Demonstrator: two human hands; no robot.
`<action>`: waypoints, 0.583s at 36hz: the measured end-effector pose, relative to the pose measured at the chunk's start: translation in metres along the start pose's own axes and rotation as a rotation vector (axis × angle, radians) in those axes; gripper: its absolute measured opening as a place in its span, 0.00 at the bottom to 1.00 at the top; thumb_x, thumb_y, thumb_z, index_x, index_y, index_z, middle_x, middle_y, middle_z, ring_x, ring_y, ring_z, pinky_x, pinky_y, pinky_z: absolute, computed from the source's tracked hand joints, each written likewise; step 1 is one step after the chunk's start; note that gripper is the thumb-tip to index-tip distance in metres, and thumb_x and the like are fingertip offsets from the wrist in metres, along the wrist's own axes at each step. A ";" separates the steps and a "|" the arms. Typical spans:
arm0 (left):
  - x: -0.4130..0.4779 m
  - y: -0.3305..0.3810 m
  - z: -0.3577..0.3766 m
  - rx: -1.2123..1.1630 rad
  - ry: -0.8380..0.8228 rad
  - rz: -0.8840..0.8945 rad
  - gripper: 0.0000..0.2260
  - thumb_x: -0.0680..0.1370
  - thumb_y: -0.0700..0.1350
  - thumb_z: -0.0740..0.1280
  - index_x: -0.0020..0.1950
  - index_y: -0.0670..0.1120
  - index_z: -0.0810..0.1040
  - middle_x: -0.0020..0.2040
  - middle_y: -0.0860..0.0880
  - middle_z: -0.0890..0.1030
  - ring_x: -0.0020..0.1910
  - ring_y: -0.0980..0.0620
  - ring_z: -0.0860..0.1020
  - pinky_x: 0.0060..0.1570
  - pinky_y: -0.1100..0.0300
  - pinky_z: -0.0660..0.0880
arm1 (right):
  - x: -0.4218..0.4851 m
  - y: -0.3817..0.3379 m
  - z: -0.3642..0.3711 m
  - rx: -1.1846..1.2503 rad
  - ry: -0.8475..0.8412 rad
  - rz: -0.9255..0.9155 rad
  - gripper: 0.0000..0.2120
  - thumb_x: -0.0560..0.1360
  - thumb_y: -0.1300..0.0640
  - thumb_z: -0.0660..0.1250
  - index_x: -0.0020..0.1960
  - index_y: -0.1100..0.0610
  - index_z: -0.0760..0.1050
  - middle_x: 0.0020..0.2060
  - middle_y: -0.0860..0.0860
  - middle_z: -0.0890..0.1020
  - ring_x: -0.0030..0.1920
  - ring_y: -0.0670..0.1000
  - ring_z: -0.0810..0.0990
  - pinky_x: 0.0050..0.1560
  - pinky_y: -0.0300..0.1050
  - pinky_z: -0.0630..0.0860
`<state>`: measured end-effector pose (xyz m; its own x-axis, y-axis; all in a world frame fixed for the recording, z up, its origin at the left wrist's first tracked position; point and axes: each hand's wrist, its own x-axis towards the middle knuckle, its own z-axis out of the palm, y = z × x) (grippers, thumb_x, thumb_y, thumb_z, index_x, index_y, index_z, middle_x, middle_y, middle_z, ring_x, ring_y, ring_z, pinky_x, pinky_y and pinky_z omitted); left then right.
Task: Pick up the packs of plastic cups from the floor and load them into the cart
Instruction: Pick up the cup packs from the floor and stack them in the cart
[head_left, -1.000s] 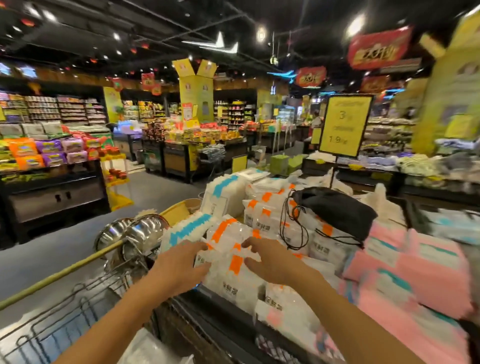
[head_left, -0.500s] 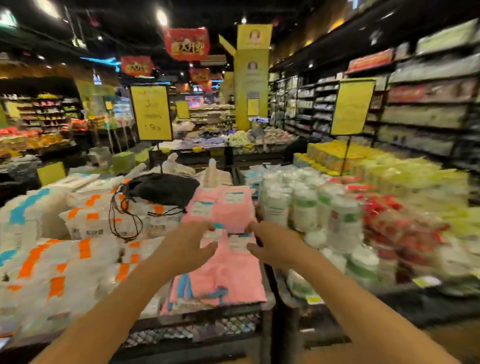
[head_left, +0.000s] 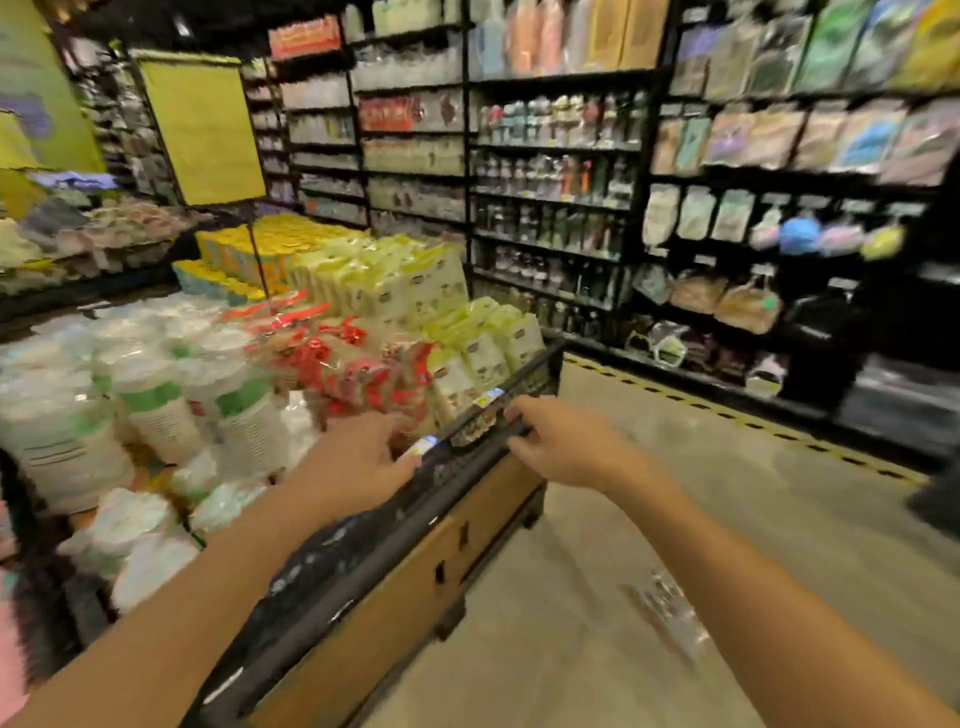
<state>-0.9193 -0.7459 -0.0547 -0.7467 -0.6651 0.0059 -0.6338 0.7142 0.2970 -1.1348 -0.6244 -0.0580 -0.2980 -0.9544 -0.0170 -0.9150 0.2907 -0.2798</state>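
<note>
Both hands empty, held apart, fingers loosely bent: left hand (head_left: 363, 457) above the black rim of the display table (head_left: 363, 561), right hand (head_left: 566, 447) just beyond its corner; contact with rim cannot be told. Half a second ago both hovered over pink packs (head_left: 8, 649), which now show only at the far left edge; view has swung right. Clear pack (head_left: 662, 610), blurred, lies on the floor (head_left: 571, 675) below the right forearm. On the table: green-banded cup packs (head_left: 150, 410), then red packs (head_left: 358, 364), then yellow-green packs (head_left: 410, 291). Behind: yellow sign (head_left: 205, 130), wall shelving (head_left: 550, 208).
</note>
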 end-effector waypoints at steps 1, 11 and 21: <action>0.017 0.009 0.009 0.000 -0.024 0.024 0.33 0.69 0.68 0.54 0.67 0.51 0.74 0.64 0.48 0.77 0.61 0.46 0.76 0.58 0.50 0.74 | -0.003 0.022 -0.001 0.003 0.002 0.048 0.20 0.83 0.49 0.62 0.73 0.53 0.70 0.63 0.53 0.80 0.62 0.56 0.79 0.57 0.50 0.78; 0.148 0.084 0.077 0.033 -0.176 0.317 0.22 0.79 0.58 0.61 0.72 0.54 0.68 0.69 0.51 0.73 0.64 0.49 0.73 0.60 0.52 0.73 | -0.015 0.165 0.005 0.094 0.058 0.375 0.20 0.83 0.49 0.62 0.74 0.51 0.68 0.69 0.50 0.76 0.67 0.53 0.76 0.65 0.49 0.74; 0.273 0.119 0.114 -0.067 -0.291 0.569 0.22 0.80 0.56 0.61 0.73 0.53 0.67 0.70 0.52 0.72 0.51 0.54 0.74 0.55 0.56 0.72 | 0.015 0.220 0.009 0.105 0.118 0.669 0.21 0.82 0.50 0.64 0.74 0.52 0.69 0.70 0.50 0.76 0.69 0.53 0.75 0.67 0.50 0.74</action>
<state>-1.2219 -0.8177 -0.1261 -0.9927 -0.0930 -0.0767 -0.1154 0.9167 0.3826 -1.3380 -0.5758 -0.1282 -0.8231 -0.5561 -0.1155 -0.4940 0.8013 -0.3374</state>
